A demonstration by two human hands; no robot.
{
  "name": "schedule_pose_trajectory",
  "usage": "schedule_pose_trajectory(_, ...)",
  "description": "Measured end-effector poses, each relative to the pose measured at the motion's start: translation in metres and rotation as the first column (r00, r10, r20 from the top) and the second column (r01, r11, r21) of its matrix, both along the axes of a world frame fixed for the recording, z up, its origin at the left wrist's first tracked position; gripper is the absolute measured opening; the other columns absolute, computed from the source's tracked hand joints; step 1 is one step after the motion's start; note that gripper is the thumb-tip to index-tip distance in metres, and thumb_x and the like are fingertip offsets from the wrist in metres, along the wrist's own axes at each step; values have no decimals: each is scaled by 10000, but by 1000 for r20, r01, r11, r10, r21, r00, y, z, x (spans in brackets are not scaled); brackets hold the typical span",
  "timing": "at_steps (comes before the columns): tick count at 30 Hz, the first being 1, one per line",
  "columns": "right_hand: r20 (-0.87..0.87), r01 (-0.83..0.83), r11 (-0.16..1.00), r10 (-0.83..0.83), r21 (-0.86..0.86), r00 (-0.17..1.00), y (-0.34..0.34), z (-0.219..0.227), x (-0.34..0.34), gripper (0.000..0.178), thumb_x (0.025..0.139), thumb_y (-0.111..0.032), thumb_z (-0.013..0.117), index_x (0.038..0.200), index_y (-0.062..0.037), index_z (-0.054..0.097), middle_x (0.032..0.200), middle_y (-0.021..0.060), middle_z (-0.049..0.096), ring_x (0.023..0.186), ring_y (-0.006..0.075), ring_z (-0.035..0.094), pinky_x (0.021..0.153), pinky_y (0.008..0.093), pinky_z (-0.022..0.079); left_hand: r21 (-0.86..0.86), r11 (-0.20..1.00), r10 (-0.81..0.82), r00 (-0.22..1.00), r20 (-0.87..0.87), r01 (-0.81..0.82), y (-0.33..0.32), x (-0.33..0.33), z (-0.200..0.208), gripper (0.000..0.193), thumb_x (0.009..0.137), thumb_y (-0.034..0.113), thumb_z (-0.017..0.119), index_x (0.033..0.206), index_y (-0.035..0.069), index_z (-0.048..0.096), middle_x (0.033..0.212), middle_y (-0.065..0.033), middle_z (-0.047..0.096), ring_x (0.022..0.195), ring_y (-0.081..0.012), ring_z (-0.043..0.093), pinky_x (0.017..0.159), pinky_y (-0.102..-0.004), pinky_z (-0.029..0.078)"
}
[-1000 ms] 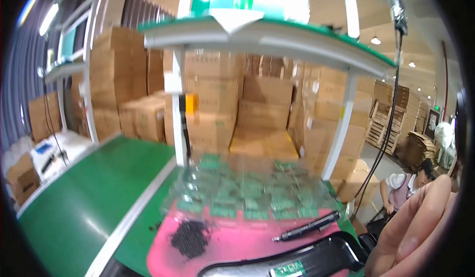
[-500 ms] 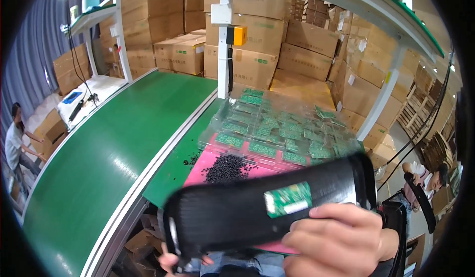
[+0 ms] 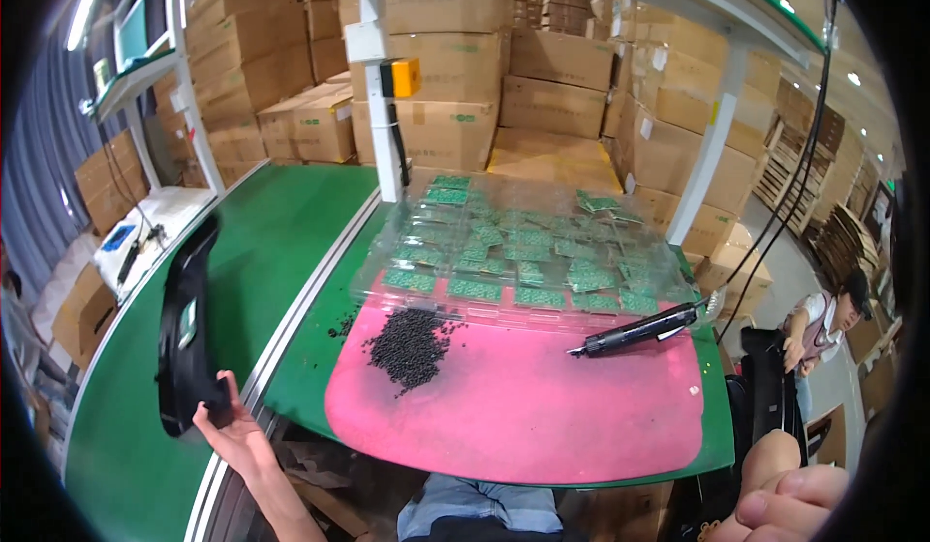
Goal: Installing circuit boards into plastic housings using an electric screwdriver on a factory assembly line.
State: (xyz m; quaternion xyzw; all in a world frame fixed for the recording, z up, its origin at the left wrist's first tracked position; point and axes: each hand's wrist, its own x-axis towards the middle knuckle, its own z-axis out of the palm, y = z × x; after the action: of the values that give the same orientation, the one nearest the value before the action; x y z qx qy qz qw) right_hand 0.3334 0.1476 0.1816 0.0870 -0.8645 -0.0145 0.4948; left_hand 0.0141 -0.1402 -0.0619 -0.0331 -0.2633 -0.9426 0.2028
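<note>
Now the left hand (image 3: 225, 424), fingers gripping its lower end, holds the black panel (image 3: 186, 324) over the green belt (image 3: 262, 242); earlier it was before the chest. Brown boxes (image 3: 446, 77) stack behind, and the right hand (image 3: 790, 503) rests loosely curled, low right.

a pink mat (image 3: 523, 406) lies on the green surface (image 3: 300, 348). a heap of small black bits (image 3: 409, 340) sits on the mat's left. clear trays of green boards (image 3: 523, 256) lie behind it. a black driver (image 3: 635, 331) rests at the mat's right. boxes (image 3: 455, 87) stand stacked beyond.
</note>
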Motion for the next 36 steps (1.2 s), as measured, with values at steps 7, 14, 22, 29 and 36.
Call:
schedule_pose_trajectory(7,-3,-255,597,396,761,918,96,-83,34,38,645,-25,557,680,-13,569,729,124,615,569,205,552,511,222,410,68,988,-134,988,-71,139,-106,-100,-74,647,953,257,561,1415,-93,272,1377,-269,466,1207,-295,563,913,-316,573)
schedule_pose_trajectory(14,-219,636,730,-598,251,771,172,-72,68,115,611,-42,589,725,-56,580,677,98,562,576,258,562,516,360,450,-397,876,-202,956,213,274,-39,-51,-3,539,924,307,472,1312,-64,515,1088,-226,663,1024,-329,619,968,-455,460)
schedule_pose_trajectory(22,663,998,-59,-748,-10,-37,293,-211,204,474,843,-352,635,1125,-4,482,1091,211,613,966,382,643,808,488,535,-786,565,-384,923,20,252,100,19,-9,385,933,208,533,1069,-146,599,877,-192,662,649,-238,591,578,-277,477)
schedule_pose_trajectory(29,813,954,-230,-508,190,-285,314,-334,251,379,869,-285,620,1146,-48,517,1112,192,634,993,365,658,816,465,552,-922,292,-613,789,24,255,136,29,-43,272,1009,184,481,966,-38,631,569,-43,540,467,-66,432,445,-191,286)
schedule_pose_trajectory(36,591,999,26,-806,45,-5,282,-317,273,145,919,-171,505,987,-47,537,918,197,649,806,397,660,690,507,535,-794,454,-606,793,57,404,129,31,-38,234,981,136,516,865,-36,623,544,-34,517,448,-73,441,429,-203,310)
